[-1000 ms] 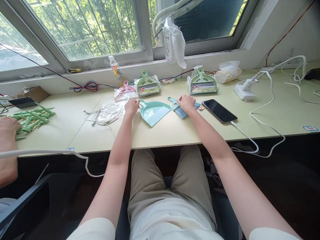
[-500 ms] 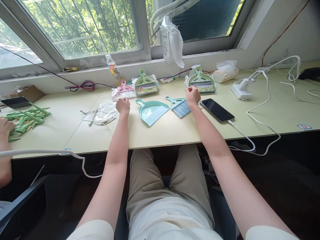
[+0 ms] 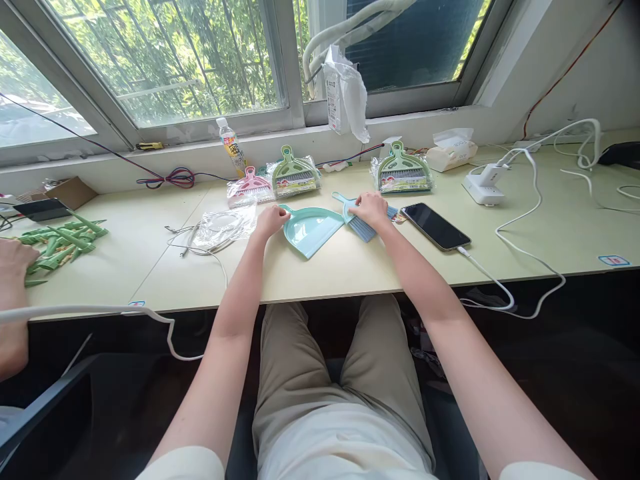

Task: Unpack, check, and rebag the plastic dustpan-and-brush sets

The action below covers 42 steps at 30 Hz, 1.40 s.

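Note:
A light-blue dustpan [image 3: 313, 227] lies on the desk in front of me, its lip angled to the lower right. My left hand [image 3: 271, 220] is closed at the dustpan's handle on its left side, and the fingers hide most of that handle. Beside the dustpan's right corner is a matching small hand brush [image 3: 361, 229] with blue-grey bristles. My right hand [image 3: 371, 210] comes over the brush from above, its fingers closed on the brush body and covering its middle. Brush and dustpan are very close together or touching.
Packaged brush sets, pink [image 3: 250, 187] and green [image 3: 295, 172], [image 3: 403, 170] among them, line the back. A charging phone [image 3: 436, 227] lies right, near a power adapter [image 3: 484, 185]. Bagged cable [image 3: 225, 228] lies left. Another person's hand [image 3: 17, 257] is by green strips [image 3: 67, 243].
My left hand has moved right onto the dustpan's handle. My right hand has come down and left onto the brush. The dustpan and brush have shifted slightly toward each other.

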Motion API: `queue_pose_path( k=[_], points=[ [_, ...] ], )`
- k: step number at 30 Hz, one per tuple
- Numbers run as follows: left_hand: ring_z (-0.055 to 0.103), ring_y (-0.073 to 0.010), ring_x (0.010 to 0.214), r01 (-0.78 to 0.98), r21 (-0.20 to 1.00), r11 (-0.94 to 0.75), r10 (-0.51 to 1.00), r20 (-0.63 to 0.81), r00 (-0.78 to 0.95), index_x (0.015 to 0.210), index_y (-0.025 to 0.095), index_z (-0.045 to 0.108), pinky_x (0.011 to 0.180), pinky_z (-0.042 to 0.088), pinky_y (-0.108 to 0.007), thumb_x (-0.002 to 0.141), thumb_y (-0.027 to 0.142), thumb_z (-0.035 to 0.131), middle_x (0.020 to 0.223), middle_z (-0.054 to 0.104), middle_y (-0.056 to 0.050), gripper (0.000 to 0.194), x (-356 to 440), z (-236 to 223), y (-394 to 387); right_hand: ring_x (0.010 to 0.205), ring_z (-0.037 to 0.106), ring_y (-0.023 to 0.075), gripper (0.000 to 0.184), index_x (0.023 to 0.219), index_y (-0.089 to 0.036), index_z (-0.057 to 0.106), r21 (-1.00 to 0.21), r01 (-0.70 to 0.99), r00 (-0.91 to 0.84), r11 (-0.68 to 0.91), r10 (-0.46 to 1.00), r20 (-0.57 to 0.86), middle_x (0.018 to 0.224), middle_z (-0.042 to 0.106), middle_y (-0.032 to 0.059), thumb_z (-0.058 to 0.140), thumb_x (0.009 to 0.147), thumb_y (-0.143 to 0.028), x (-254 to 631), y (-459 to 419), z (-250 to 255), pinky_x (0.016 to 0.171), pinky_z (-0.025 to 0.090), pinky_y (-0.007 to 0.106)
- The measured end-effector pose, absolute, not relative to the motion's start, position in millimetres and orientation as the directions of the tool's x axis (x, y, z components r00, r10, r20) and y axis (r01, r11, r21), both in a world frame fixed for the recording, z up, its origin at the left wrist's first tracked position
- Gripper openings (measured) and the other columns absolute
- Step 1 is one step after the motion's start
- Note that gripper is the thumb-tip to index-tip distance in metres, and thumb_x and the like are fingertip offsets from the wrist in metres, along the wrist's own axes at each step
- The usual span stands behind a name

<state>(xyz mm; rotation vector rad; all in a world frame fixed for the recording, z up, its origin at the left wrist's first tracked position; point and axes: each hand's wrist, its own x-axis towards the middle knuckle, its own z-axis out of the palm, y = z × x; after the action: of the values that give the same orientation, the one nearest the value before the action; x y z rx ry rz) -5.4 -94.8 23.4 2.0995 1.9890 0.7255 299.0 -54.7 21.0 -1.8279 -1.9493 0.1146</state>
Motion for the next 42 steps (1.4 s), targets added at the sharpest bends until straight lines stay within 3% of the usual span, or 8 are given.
queue_pose_path(
  k=[4,8,13,17,25,32,37,42],
  points=[
    [0.041,-0.0131,0.051,0.738,0.635,-0.229,0.973,0.163,0.162,0.047,0.020,0.048,0.056,0.031,-0.030,0.083,0.038,0.053,0.050,0.051,-0.002,0.040,15.1,19.7,-97.9,0.110,0.060,0.0268,0.028,0.105,-0.020,0.073,-0.533,0.815,0.019,0.227,0.910,0.415,0.111,0.070,0.0096,0.060,0.087,-0.037,300.6,-56.9,36.2,0.090,0.050,0.037],
    [0.042,-0.0119,0.050,0.479,0.824,-0.302,0.920,0.120,0.372,0.060,0.018,0.062,0.054,0.034,-0.028,0.082,0.037,0.051,0.054,0.053,-0.002,0.031,37.8,20.6,-104.1,0.112,0.057,0.0277,0.024,0.103,-0.022,0.074,-0.463,0.808,-0.146,0.364,0.885,0.442,0.108,0.069,0.0087,0.062,0.087,-0.036,288.3,-73.7,45.8,0.088,0.048,0.037],
    [0.059,-0.0186,0.074,0.735,0.529,-0.425,0.890,0.393,0.231,0.083,0.018,0.070,0.071,0.048,-0.032,0.082,0.028,0.056,0.078,0.067,-0.006,0.018,40.4,25.2,-107.1,0.115,0.053,0.0310,0.021,0.093,-0.021,0.076,-0.292,0.861,-0.279,0.415,0.867,0.412,0.112,0.068,0.0114,0.068,0.084,-0.038,272.6,-94.2,50.1,0.090,0.045,0.039],
    [0.055,-0.0272,0.124,0.823,0.226,-0.521,0.811,0.431,0.395,0.126,0.024,0.063,0.103,0.047,-0.040,0.074,0.014,0.060,0.137,0.062,-0.008,0.053,32.9,19.9,-105.9,0.107,0.058,0.0297,0.022,0.096,-0.021,0.075,-0.309,0.871,-0.231,0.381,0.875,0.426,0.102,0.072,0.0107,0.066,0.086,-0.038,274.8,-99.5,62.5,0.090,0.044,0.038],
    [0.055,-0.0317,0.119,0.873,0.118,-0.473,0.839,0.364,0.405,0.119,0.023,0.064,0.103,0.044,-0.045,0.082,0.032,0.069,0.120,0.066,-0.010,0.038,30.1,17.6,-103.5,0.095,0.066,0.0228,0.024,0.092,-0.025,0.076,-0.359,0.833,-0.311,0.422,0.892,0.327,0.102,0.077,0.0027,0.069,0.084,-0.046,283.4,-106.7,77.0,0.076,0.043,0.030],
    [0.059,-0.0316,0.110,0.892,0.175,-0.416,0.871,0.359,0.335,0.117,0.019,0.056,0.098,0.045,-0.045,0.079,0.038,0.077,0.114,0.067,-0.012,0.047,33.3,10.1,-99.6,0.094,0.067,0.0240,0.026,0.093,-0.024,0.077,-0.180,0.863,-0.442,0.473,0.877,0.188,0.099,0.078,0.0052,0.073,0.079,-0.045,267.9,-102.2,51.2,0.075,0.042,0.030],
    [0.053,-0.0332,0.125,0.864,0.127,-0.488,0.800,0.461,0.384,0.138,0.018,0.046,0.104,0.045,-0.046,0.079,0.028,0.077,0.133,0.059,-0.016,0.067,37.5,7.8,-100.6,0.095,0.067,0.0229,0.027,0.097,-0.025,0.077,-0.198,0.847,-0.464,0.493,0.868,0.176,0.102,0.078,0.0047,0.071,0.082,-0.047,258.3,-103.5,40.6,0.075,0.043,0.029],
    [0.050,-0.0291,0.135,0.794,-0.040,-0.607,0.708,0.427,0.563,0.130,0.023,0.060,0.111,0.043,-0.046,0.089,0.012,0.056,0.142,0.058,-0.012,0.043,42.7,11.7,-104.4,0.095,0.067,0.0228,0.026,0.099,-0.024,0.075,-0.216,0.855,-0.437,0.472,0.879,0.192,0.104,0.077,0.0064,0.067,0.085,-0.045,250.3,-107.4,38.3,0.076,0.044,0.029]
  ],
)
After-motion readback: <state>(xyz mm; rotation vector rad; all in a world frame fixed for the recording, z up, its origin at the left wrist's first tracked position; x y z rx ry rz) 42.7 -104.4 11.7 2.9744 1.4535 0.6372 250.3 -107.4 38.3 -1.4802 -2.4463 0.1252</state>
